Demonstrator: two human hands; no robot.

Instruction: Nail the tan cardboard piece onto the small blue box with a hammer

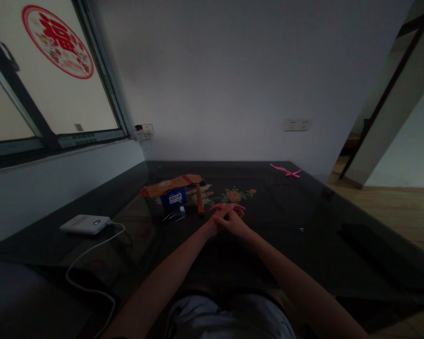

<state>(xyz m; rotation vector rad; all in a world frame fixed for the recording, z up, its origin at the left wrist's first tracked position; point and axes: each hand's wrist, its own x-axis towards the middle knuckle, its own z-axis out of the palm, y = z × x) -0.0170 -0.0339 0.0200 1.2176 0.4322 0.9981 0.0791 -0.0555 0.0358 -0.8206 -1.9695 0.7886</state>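
Observation:
My left hand (pixel 219 209) and my right hand (pixel 232 220) rest together on the dark glossy table, one crossing the other. The left fingers reach out to the right, spread and straight. The right hand lies over the left from the near side, its fingers stretched and partly hidden in the overlap. I see no object in either hand. Just left of them lies a hammer-like tool with an orange-brown wooden handle (pixel 199 200). Beside it stands a blue box (pixel 173 197) under a crumpled orange-brown wrapper or cardboard piece (pixel 173 185). Thin shiny pieces (pixel 175 214) lie in front.
At left, a white power bank (pixel 85 224) has a white cable (pixel 81 254) running over the near edge. A pink ribbon-like item (pixel 287 171) lies at the far right. A flat black object (pixel 385 254) sits at right. A wall (pixel 215 94) borders the table's (pixel 268 268) far edge.

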